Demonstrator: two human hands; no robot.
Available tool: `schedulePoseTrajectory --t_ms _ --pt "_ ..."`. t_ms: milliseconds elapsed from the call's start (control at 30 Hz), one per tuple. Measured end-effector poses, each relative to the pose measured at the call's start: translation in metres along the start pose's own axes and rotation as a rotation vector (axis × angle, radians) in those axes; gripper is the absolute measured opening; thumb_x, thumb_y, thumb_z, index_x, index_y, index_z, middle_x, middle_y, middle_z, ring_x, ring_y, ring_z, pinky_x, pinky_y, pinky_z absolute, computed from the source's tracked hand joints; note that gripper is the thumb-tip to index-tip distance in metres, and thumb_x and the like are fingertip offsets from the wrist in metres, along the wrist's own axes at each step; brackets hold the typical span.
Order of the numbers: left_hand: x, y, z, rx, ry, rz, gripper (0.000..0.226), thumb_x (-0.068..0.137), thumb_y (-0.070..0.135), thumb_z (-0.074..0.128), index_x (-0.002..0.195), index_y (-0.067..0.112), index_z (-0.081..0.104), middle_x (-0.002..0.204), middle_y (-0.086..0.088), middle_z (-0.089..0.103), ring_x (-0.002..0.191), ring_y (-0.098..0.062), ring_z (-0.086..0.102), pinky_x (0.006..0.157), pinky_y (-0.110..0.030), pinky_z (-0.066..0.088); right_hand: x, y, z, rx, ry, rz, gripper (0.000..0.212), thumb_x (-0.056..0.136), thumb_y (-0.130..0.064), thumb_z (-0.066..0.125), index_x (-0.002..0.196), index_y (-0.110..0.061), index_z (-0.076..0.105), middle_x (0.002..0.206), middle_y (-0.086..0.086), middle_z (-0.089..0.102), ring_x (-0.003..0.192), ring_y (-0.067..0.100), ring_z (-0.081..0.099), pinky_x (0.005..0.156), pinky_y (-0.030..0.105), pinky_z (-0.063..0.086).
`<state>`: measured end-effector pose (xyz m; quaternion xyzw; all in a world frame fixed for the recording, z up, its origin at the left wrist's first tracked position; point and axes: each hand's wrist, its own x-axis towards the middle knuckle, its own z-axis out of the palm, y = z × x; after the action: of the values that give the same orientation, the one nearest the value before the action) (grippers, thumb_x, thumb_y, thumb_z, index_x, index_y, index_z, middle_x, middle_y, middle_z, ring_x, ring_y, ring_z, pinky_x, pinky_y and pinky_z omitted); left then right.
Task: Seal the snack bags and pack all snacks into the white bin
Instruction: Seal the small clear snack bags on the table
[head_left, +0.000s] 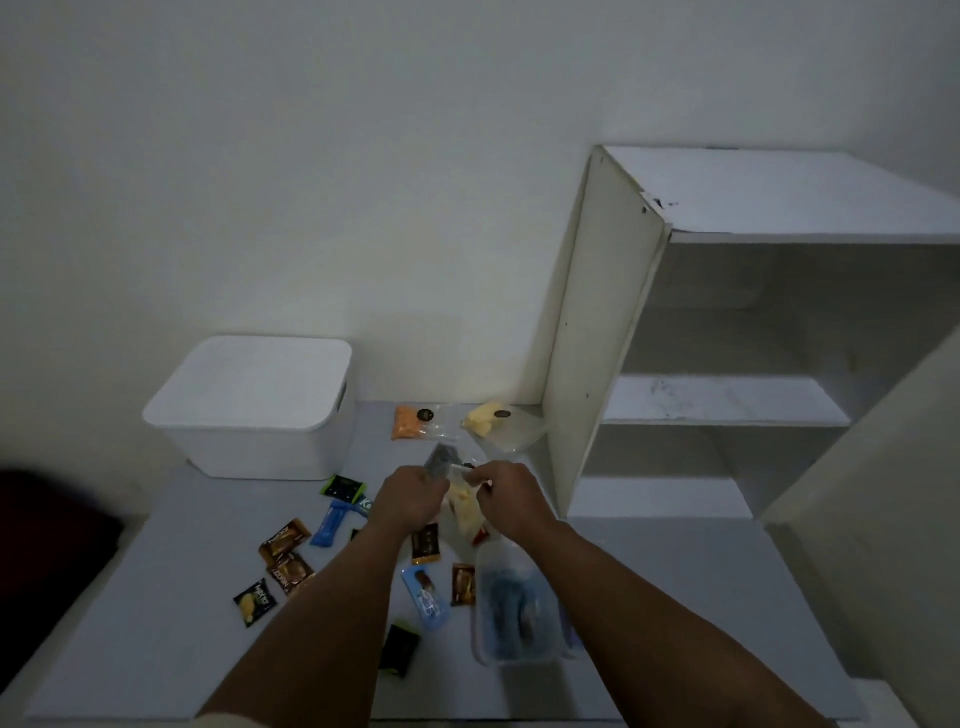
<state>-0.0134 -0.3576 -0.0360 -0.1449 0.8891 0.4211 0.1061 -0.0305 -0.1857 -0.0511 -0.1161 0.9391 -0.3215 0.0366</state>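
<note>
Left hand (410, 493): I see it curled, pinching the top edge of a clear snack bag (460, 506).
Right hand (506, 496): pinching the same top edge from the other side.
Bag: held above the table (156, 597), yellowish chips inside.
White bin (249, 410): lid on, back left of the table.
Loose snacks: small packets (285, 556) scattered near my arms; an orange bag (413, 422) and a yellow bag (491, 421) by the wall.

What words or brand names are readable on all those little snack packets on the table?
"Ke", cut off by the left hand: on the blue packet.
"Nextar", roughly, upside down: on the black and yellow packet.
Brown packets, the light blue bar and round stickers on the clear bags: print too blurred to read.
</note>
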Motion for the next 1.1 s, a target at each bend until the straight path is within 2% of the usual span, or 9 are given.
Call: schedulePoseTrajectory --t_ms 100,200,267,333,433,667,800,967,1100 --pt "-0.004 0.003 0.003 0.041 -0.015 0.000 0.026 0.087 0.033 0.062 0.065 0.018 0.060 0.069 -0.003 0.067 0.068 -0.020 0.064 0.063 -0.029 0.049 0.001 0.015 -0.006 0.042 0.001 0.040 0.034 0.090 -0.004 0.058 0.118 -0.015 0.074 0.122 0.003 0.073 0.112 0.016 0.066 0.098 0.024 0.049" --pt "-0.008 0.003 0.004 -0.049 0.026 0.037 0.012 0.089 0.031 0.064 0.089 0.018 0.064 0.087 0.000 0.066 0.083 -0.018 0.063 0.071 -0.031 0.050 0.006 0.024 -0.014 0.132 -0.053 0.041 0.027 0.089 -0.006 0.060 0.105 -0.016 0.079 0.108 0.002 0.077 0.098 0.012 0.069 0.091 0.027 0.055" --pt "-0.012 0.006 0.004 -0.182 0.009 0.073 0.014 0.093 0.027 0.064 0.106 0.023 0.065 0.101 0.002 0.067 0.093 -0.015 0.063 0.071 -0.026 0.050 0.011 0.025 -0.023 0.231 -0.105 0.056 0.020 0.088 -0.005 0.064 0.096 -0.013 0.081 0.097 0.002 0.078 0.090 0.011 0.070 0.087 0.029 0.057" --pt "-0.013 0.010 0.004 -0.227 -0.007 0.135 0.022 0.094 0.021 0.065 0.115 0.022 0.069 0.111 0.001 0.069 0.102 -0.014 0.063 0.082 -0.026 0.050 0.015 0.027 -0.032 0.341 -0.168 0.076 0.018 0.087 0.000 0.066 0.092 -0.008 0.081 0.085 0.001 0.076 0.078 0.007 0.067 0.075 0.024 0.055" --pt "-0.012 0.016 0.006 -0.217 0.003 0.180 0.017 0.092 0.020 0.067 0.105 0.018 0.077 0.103 0.002 0.075 0.098 -0.014 0.067 0.092 -0.032 0.051 0.018 0.023 -0.046 0.471 -0.238 0.156 0.021 0.086 0.006 0.063 0.091 -0.007 0.079 0.085 0.004 0.074 0.075 0.011 0.065 0.062 0.019 0.050" --pt "-0.013 0.027 0.001 -0.206 0.085 0.249 0.020 0.093 0.019 0.067 0.076 0.013 0.075 0.076 -0.009 0.073 0.071 -0.016 0.066 0.073 -0.037 0.054 0.025 0.009 -0.065 0.665 -0.244 0.252 0.022 0.091 -0.018 0.063 0.097 -0.002 0.077 0.104 0.017 0.075 0.085 0.022 0.069 0.070 0.029 0.054" --pt "-0.013 0.031 -0.004 -0.209 0.128 0.237 0.016 0.095 0.016 0.062 0.083 0.011 0.072 0.081 -0.008 0.072 0.076 -0.021 0.068 0.073 -0.037 0.055 0.025 -0.001 -0.075 0.679 -0.299 0.166 0.022 0.090 -0.025 0.073 0.100 -0.005 0.077 0.102 0.013 0.077 0.080 0.016 0.071 0.069 0.025 0.055" --pt "-0.010 0.023 -0.018 -0.272 0.190 0.202 0.021 0.097 0.021 0.059 0.081 0.012 0.069 0.080 -0.008 0.074 0.080 -0.029 0.070 0.079 -0.044 0.056 0.030 -0.012 -0.076 0.626 -0.270 0.101 0.006 0.089 -0.025 0.075 0.086 -0.020 0.077 0.096 0.005 0.079 0.081 0.013 0.072 0.068 0.026 0.053" --pt "-0.016 0.028 -0.032 -0.366 0.193 0.231 0.022 0.098 0.025 0.060 0.087 0.011 0.072 0.079 -0.005 0.076 0.072 -0.018 0.070 0.075 -0.035 0.055 0.035 -0.030 -0.076 0.629 -0.275 0.065 0.010 0.089 -0.025 0.075 0.090 -0.016 0.078 0.093 0.001 0.079 0.080 0.011 0.072 0.071 0.026 0.054"
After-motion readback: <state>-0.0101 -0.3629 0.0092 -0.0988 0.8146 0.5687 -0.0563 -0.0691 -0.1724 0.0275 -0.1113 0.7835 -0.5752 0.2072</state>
